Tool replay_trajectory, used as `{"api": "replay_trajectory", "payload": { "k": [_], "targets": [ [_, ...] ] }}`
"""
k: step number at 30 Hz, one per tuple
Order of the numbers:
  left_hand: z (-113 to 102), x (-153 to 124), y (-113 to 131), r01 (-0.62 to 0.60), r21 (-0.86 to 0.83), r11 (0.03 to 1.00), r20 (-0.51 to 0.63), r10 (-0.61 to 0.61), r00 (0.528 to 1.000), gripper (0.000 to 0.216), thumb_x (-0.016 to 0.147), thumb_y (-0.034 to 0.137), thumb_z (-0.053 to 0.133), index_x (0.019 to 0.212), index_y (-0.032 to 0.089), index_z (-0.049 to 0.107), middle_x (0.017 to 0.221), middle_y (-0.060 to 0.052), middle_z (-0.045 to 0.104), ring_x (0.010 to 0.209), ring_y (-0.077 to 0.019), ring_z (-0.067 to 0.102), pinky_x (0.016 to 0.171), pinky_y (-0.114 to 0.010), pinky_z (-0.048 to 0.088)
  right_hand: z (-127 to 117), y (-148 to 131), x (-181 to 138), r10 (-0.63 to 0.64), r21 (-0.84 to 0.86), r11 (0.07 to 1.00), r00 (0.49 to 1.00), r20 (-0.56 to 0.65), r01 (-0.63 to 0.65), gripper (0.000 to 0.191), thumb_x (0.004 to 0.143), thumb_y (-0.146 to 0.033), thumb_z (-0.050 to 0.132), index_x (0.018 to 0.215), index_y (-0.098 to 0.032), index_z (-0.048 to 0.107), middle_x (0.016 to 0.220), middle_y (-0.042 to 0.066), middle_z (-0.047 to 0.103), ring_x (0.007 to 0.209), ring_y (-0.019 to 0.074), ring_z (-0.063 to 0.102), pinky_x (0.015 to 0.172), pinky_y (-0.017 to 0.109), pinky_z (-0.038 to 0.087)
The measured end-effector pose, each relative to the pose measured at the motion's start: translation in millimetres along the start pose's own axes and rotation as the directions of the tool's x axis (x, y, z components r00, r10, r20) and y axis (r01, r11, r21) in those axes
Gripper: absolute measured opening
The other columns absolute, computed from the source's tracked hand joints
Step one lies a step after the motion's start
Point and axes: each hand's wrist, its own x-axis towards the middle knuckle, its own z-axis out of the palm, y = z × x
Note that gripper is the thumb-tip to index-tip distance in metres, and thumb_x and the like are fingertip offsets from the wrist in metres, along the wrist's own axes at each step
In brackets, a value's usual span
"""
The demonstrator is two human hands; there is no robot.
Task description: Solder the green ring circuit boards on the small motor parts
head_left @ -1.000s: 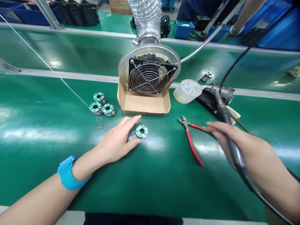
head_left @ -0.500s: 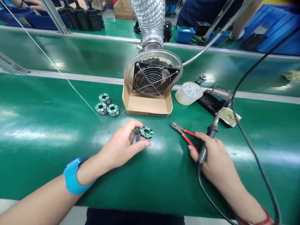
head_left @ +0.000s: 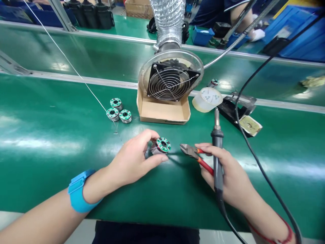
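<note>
My left hand (head_left: 134,159) pinches a small round metal part with a green circuit board on top (head_left: 162,145), tilting it up off the green mat. My right hand (head_left: 223,176) holds two things together: a black soldering iron (head_left: 217,149) that points up and away, and red-handled cutters (head_left: 196,156). The cutters' jaws point left, a short way from the part. A blue strap (head_left: 80,189) is round my left wrist.
Three more round parts (head_left: 118,110) lie to the left of a fume fan in a cardboard tray (head_left: 167,98). A tape roll (head_left: 207,99), an iron stand (head_left: 237,106) and a black cable (head_left: 254,149) are on the right. Another person sits behind the far belt.
My right hand moved left with the iron and lifted the red cutters toward the part. My left hand closed round the part and tilted it up.
</note>
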Motion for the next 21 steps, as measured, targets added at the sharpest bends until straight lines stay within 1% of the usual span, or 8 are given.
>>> {"api": "replay_trajectory", "payload": {
  "k": [1, 4, 9, 13, 15, 17, 19, 21],
  "targets": [
    [0, 0, 0, -0.015, 0.019, 1.0, -0.003, 0.015, 1.0, 0.026, 0.087, 0.03, 0.066, 0.107, 0.023, 0.052, 0.069, 0.008, 0.042, 0.06, -0.0126, 0.044, 0.059, -0.028, 0.035, -3, -4, 4, -0.031, -0.006, 1.0, 0.999, 0.021, 0.031, 0.046, 0.083, -0.014, 0.057, 0.127, -0.026, 0.05, 0.121, 0.012, 0.07, 0.11, 0.0289, 0.071, 0.087, 0.045, 0.06],
    [-1, 0, 2, -0.058, 0.06, 0.996, -0.014, 0.059, 0.998, 0.025, 0.087, 0.027, 0.066, 0.107, 0.023, 0.052, 0.071, 0.006, 0.044, 0.063, -0.0141, 0.047, 0.061, -0.028, 0.036, -10, -10, 15, -0.077, -0.024, 0.997, 0.995, 0.071, 0.079, 0.047, 0.08, -0.01, 0.055, 0.125, -0.026, 0.052, 0.121, 0.012, 0.071, 0.107, 0.0288, 0.071, 0.085, 0.045, 0.059],
    [1, 0, 2, -0.1, 0.105, 0.989, -0.019, 0.103, 0.995, 0.024, 0.087, 0.024, 0.067, 0.106, 0.023, 0.053, 0.079, 0.003, 0.054, 0.07, -0.0154, 0.054, 0.06, -0.027, 0.037, -13, -12, 23, -0.123, -0.069, 0.989, 0.984, 0.128, 0.132, 0.049, 0.077, -0.008, 0.055, 0.123, -0.024, 0.054, 0.122, 0.012, 0.07, 0.106, 0.0296, 0.07, 0.084, 0.046, 0.057],
    [2, 0, 1, -0.159, 0.18, 0.971, -0.015, 0.164, 0.986, 0.024, 0.087, 0.022, 0.068, 0.107, 0.022, 0.053, 0.091, 0.001, 0.061, 0.064, -0.0127, 0.051, 0.055, -0.026, 0.033, -15, -13, 26, -0.169, -0.126, 0.974, 0.973, 0.156, 0.189, 0.044, 0.08, -0.01, 0.055, 0.122, -0.022, 0.053, 0.119, 0.014, 0.07, 0.1, 0.0294, 0.069, 0.079, 0.043, 0.056],
    [2, 0, 0, -0.179, 0.214, 0.96, -0.012, 0.185, 0.983, 0.024, 0.087, 0.022, 0.067, 0.106, 0.021, 0.054, 0.094, 0.0, 0.061, 0.06, -0.0114, 0.047, 0.053, -0.026, 0.032, -15, -14, 27, -0.175, -0.155, 0.967, 0.97, 0.166, 0.201, 0.04, 0.081, -0.012, 0.054, 0.12, -0.021, 0.054, 0.111, 0.013, 0.072, 0.092, 0.0283, 0.068, 0.071, 0.04, 0.055],
    [1, 0, 0, -0.183, 0.225, 0.957, -0.009, 0.19, 0.982, 0.022, 0.088, 0.021, 0.066, 0.106, 0.021, 0.054, 0.093, 0.0, 0.061, 0.059, -0.0112, 0.046, 0.053, -0.026, 0.032, -15, -15, 26, -0.167, -0.177, 0.964, 0.97, 0.175, 0.198, 0.034, 0.083, -0.013, 0.054, 0.116, -0.021, 0.056, 0.098, 0.01, 0.072, 0.08, 0.0256, 0.067, 0.064, 0.036, 0.052],
    [0, 0, 1, -0.169, 0.21, 0.963, -0.011, 0.175, 0.984, 0.022, 0.088, 0.021, 0.066, 0.106, 0.021, 0.054, 0.089, 0.001, 0.06, 0.06, -0.0121, 0.048, 0.054, -0.026, 0.033, -15, -15, 25, -0.173, -0.186, 0.961, 0.969, 0.173, 0.205, 0.03, 0.084, -0.013, 0.053, 0.112, -0.022, 0.058, 0.085, 0.006, 0.07, 0.07, 0.023, 0.064, 0.059, 0.033, 0.05],
    [0, 0, 1, -0.134, 0.172, 0.976, -0.015, 0.139, 0.99, 0.022, 0.088, 0.023, 0.066, 0.106, 0.022, 0.054, 0.084, 0.002, 0.058, 0.064, -0.0135, 0.051, 0.056, -0.027, 0.035, -13, -14, 25, -0.176, -0.192, 0.96, 0.974, 0.142, 0.202, 0.028, 0.085, -0.013, 0.053, 0.111, -0.022, 0.059, 0.08, 0.004, 0.069, 0.067, 0.0216, 0.063, 0.058, 0.032, 0.049]
  ]
}}
